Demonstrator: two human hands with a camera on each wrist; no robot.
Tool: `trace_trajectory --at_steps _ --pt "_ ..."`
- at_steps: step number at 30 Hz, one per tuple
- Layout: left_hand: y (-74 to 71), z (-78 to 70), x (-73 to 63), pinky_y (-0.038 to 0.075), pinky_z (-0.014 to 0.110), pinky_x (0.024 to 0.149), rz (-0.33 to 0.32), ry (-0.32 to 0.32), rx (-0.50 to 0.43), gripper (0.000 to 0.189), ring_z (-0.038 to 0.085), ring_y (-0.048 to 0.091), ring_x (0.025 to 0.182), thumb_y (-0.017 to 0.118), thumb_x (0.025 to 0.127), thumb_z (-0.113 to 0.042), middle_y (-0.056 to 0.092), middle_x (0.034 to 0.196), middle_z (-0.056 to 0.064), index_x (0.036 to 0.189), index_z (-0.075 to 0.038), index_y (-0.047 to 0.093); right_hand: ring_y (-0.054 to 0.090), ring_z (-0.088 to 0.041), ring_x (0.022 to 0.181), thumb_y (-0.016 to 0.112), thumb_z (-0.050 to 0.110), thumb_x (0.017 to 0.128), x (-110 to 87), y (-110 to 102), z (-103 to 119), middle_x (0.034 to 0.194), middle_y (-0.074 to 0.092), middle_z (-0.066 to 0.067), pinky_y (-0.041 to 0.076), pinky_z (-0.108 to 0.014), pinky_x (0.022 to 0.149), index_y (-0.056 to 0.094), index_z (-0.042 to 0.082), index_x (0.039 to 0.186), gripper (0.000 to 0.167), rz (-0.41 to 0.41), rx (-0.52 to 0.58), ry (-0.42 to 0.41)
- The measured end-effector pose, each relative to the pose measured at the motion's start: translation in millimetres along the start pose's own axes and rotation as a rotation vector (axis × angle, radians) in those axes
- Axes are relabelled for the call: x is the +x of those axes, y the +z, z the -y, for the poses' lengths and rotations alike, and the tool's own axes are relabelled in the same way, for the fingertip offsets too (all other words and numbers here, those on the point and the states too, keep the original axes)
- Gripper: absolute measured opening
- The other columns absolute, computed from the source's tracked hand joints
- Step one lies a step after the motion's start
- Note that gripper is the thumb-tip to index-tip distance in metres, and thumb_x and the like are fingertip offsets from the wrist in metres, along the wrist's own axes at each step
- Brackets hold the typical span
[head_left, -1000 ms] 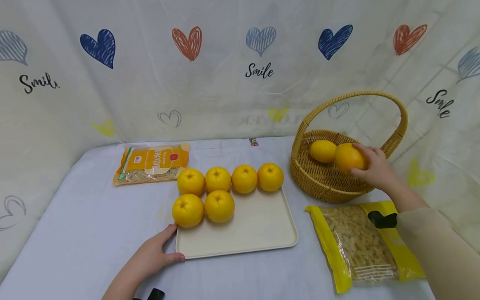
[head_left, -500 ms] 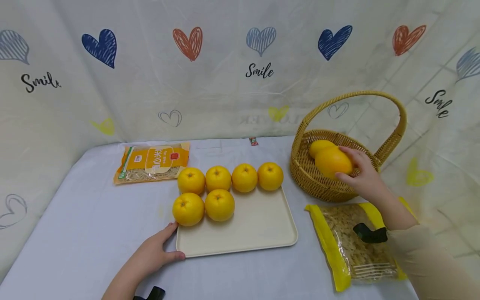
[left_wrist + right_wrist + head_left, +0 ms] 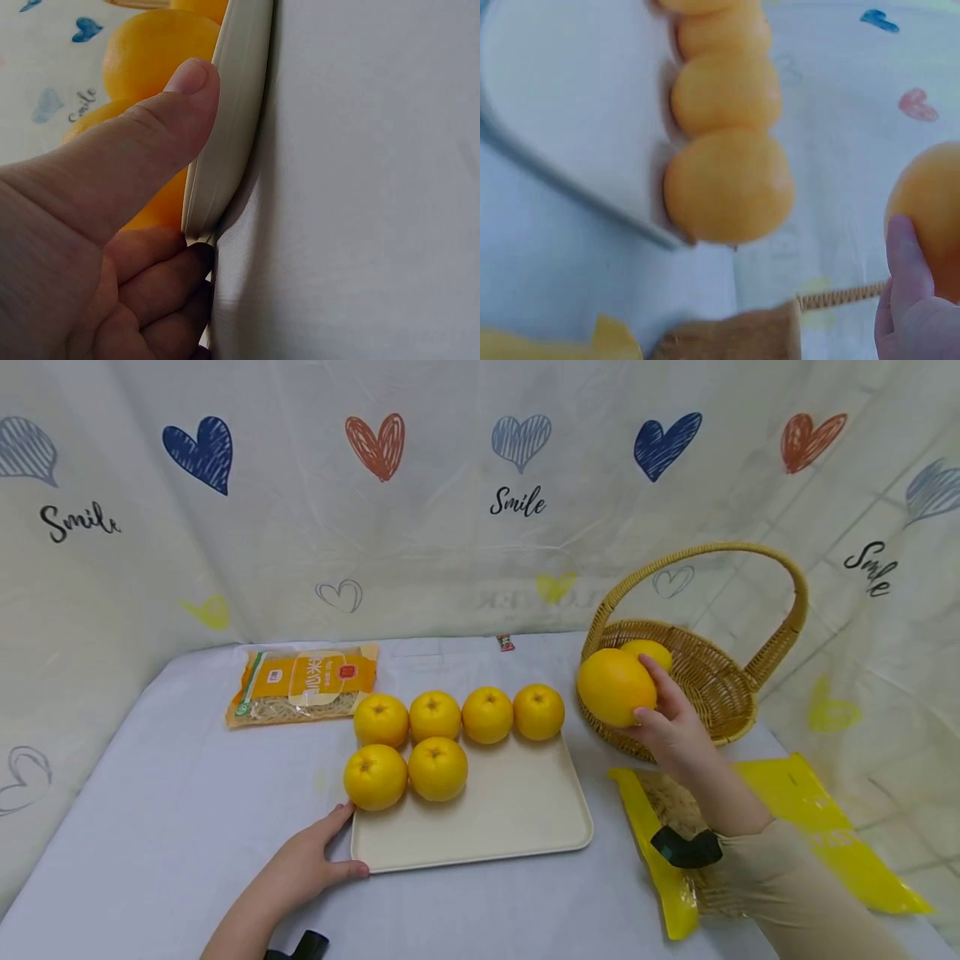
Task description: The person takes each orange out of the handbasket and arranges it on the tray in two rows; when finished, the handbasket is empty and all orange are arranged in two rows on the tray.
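Note:
My right hand [image 3: 675, 731] grips an orange [image 3: 615, 687] from its right side, over the left rim of the wicker basket [image 3: 738, 689]. Another orange [image 3: 651, 653] lies in the basket, partly hidden behind the held one. On the cream tray [image 3: 517, 810] sit several oranges [image 3: 376, 777], a full row along the back and two at the left in front. My left hand [image 3: 300, 864] holds the tray's front left corner. The left wrist view shows its thumb [image 3: 191, 79] against the rim and its other fingers curled by the corner.
A yellow bag of dried food [image 3: 671, 893] lies at the right, partly under my right forearm. An orange packet [image 3: 303, 685] is at the back left. A tiny red wrapper [image 3: 506, 643] lies near the back edge. The basket's tall handle [image 3: 705, 552] arches upward.
My right hand has lifted the orange out from inside the basket and moved it left, to above the basket's left rim. The left hand and tray have stayed in place.

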State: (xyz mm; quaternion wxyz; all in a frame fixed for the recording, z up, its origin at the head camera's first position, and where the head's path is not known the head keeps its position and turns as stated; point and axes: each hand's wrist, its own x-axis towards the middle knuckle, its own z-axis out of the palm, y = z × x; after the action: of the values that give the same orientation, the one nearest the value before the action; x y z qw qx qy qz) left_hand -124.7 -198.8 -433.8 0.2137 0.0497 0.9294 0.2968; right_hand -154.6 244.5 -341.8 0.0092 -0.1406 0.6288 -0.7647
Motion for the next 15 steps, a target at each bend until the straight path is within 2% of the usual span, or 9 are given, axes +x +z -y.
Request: trace_trajectory --at_steps 4,10,12,15 --pt "0.2 0.8 0.2 0.028 0.056 0.104 -0.001 0.003 -0.008 0.106 0.038 0.031 0.132 0.074 0.057 -0.059 0.034 0.144 0.016 0.141 -0.010 0.033 0.041 -0.009 0.115 0.037 -0.001 0.093 4.7 16.4 -6.4 0.136 0.021 0.006 0.050 -0.025 0.086 0.023 0.027 0.141 0.057 -0.037 0.123 0.025" --pt "0.5 0.6 1.1 0.027 0.057 0.105 -0.001 -0.001 -0.016 0.106 0.038 0.030 0.132 0.074 0.056 -0.059 0.034 0.144 0.016 0.141 -0.010 0.033 0.044 -0.015 0.113 0.036 -0.004 0.089 12.1 30.5 -17.4 0.134 0.026 0.003 0.050 -0.032 0.087 0.025 0.028 0.132 0.055 -0.060 0.345 0.052" --pt "0.4 0.6 1.2 0.028 0.057 0.104 -0.001 -0.002 -0.015 0.106 0.038 0.030 0.132 0.074 0.056 -0.059 0.033 0.144 0.016 0.141 -0.010 0.033 0.045 -0.015 0.112 0.039 0.000 0.090 13.6 34.6 -20.0 0.133 0.027 0.003 0.050 -0.033 0.087 0.026 0.030 0.129 0.051 -0.064 0.366 0.056" --pt "0.1 0.6 0.6 0.028 0.057 0.104 -0.001 0.000 -0.010 0.107 0.039 0.031 0.132 0.073 0.056 -0.060 0.033 0.144 0.016 0.141 -0.010 0.032 0.045 -0.014 0.112 0.042 0.006 0.092 14.3 41.9 -22.1 0.132 0.027 0.003 0.051 -0.033 0.087 0.024 0.029 0.128 0.047 -0.065 0.299 0.047"
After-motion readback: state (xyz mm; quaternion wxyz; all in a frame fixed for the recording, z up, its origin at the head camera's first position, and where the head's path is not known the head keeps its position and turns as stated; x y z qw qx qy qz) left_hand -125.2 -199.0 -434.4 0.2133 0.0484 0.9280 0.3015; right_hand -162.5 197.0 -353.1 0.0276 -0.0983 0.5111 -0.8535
